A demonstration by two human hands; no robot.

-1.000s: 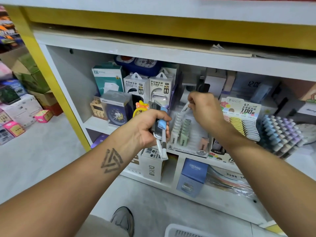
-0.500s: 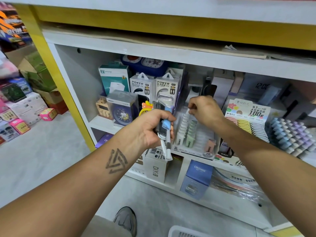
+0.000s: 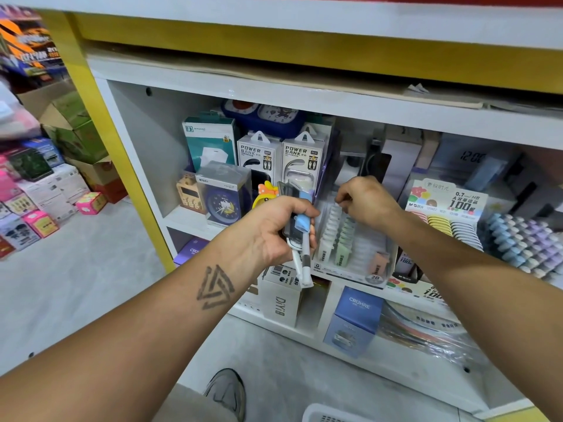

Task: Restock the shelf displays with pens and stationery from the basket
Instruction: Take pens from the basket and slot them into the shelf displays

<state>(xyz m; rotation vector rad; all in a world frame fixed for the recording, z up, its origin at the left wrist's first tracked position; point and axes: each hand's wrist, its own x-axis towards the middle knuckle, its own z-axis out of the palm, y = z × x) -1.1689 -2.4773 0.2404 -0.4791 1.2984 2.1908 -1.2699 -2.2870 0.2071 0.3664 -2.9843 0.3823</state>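
Lowered slightly onto the clear tiered display tray [image 3: 353,263] marked "2B", the right hand [image 3: 365,201] pinches something small, while the left hand [image 3: 274,229] grips blue-capped white pens [image 3: 303,239] beside "POWER BANK" boxes [image 3: 304,159].

A shop, stationery and small electronics. White shelf unit [image 3: 231,86] with yellow trim, crammed with boxed goods: two hang-tab packs marked POWER BANK [image 3: 259,156], boxed alarm clocks [image 3: 224,196], a blue CRUHRE box [image 3: 355,321]. Tiered display trays of erasers [image 3: 344,239] and pastel pen caps [image 3: 524,239], beside a printed card reading 0.7 HB and 100 [image 3: 447,199]. Cartons [image 3: 76,117] and more packaged stock [image 3: 39,190] stacked on the floor at left. White basket rim [image 3: 323,414] at bottom edge.
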